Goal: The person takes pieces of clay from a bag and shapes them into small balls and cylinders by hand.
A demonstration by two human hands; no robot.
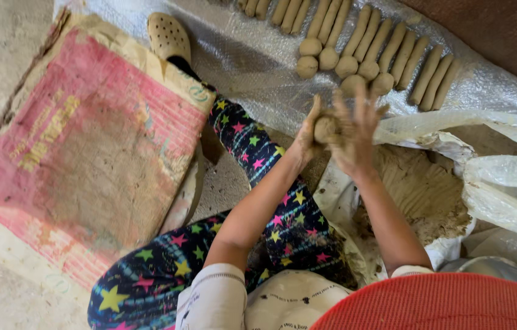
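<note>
A brown clay ball is pressed between my two palms above my knee. My left hand cups it from the left, and my right hand covers it from the right with fingers spread upward. Both hands are smeared with clay. Just beyond them, on clear plastic sheeting, lie several finished clay balls and a row of several clay rolls. A large lump of wet clay sits in a white plastic bag at my right.
A worn pink and tan woven sack is spread on the concrete floor at the left. My leg in star-patterned trousers stretches forward, ending in a beige perforated clog. Crumpled plastic lies at the right.
</note>
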